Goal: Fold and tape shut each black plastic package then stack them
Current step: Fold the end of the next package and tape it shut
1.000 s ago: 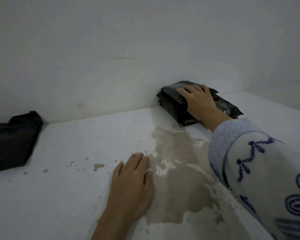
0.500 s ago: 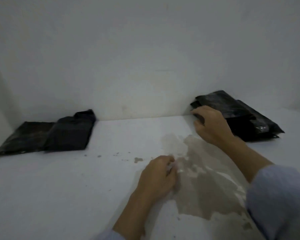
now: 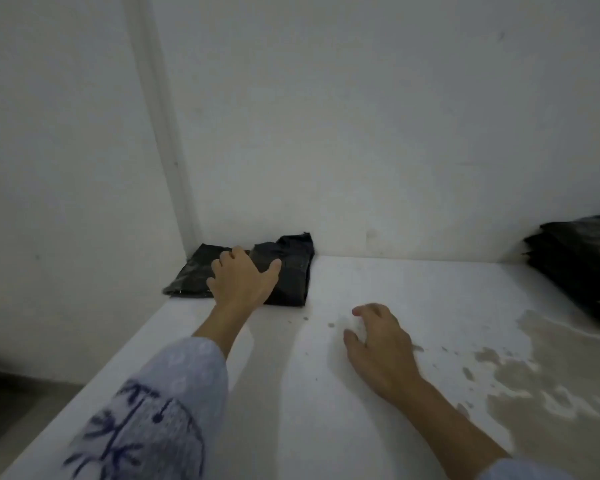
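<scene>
Two hands are seen over a white table (image 3: 326, 393). The left hand (image 3: 241, 284) is laid on a black plastic package (image 3: 291, 271) at the middle left of the frame, in the corner where two white walls meet; its fingers are spread wide and fairly straight across the top of the plastic, with the thumb stretched out to the right, and nothing is seen to be pinched. A second, flatter black package (image 3: 191, 275) is seen just left of the first and partly beneath it; whether the two are separate pieces or one folded piece cannot be told for certain. The left forearm is covered by a pale sleeve (image 3: 153, 417) printed with dark blue marks.

The right hand (image 3: 381, 344) is held low over the bare table at the centre of the frame, palm down, with the fingers loosely curled; nothing is held in it, and whether the fingertips touch the surface cannot be told.

One stack of black packages (image 3: 582, 265) is seen at the right edge of the frame, against the back wall and well apart from both hands; the number of layers cannot be counted. A large brownish stain (image 3: 551, 393) is spread over the table at the lower right.
</scene>
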### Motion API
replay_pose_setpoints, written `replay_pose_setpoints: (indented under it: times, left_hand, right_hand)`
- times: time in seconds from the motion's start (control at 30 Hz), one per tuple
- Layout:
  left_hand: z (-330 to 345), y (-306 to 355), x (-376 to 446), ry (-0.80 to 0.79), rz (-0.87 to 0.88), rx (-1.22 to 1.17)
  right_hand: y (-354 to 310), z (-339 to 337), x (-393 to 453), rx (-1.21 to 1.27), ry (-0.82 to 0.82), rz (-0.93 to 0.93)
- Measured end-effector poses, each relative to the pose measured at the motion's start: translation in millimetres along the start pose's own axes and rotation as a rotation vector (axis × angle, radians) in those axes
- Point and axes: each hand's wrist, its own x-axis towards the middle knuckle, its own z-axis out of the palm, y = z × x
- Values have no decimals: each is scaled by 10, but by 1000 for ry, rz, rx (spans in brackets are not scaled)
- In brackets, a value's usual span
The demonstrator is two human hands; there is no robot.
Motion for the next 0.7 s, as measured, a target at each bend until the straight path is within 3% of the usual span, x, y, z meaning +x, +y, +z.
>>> replay_pose_setpoints:
  times: [0.1,0.2,0.33,0.43,0.53,0.7]
  left_hand:
    - [108,-31,375,-150,-82,135]
    - [266,-25,639,-256,-142,152]
    - [391,29,825,-210,-175,125]
    - [418,30,897,-186,-202,-18]
    - [403,42,902,-118,-110,-174]
    - [175,199,619,-19,117,-716]
  right_hand:
    - [10,110,12,-280,-56,6]
    - [-28,137,23,-380,-31,-21]
    - [-50,139,34,-368,-13,-22]
    - [-49,149,32,-371,7,-13]
    - [-45,163,29,-360,17,-16]
    - [-59,120,24,-337,4,5]
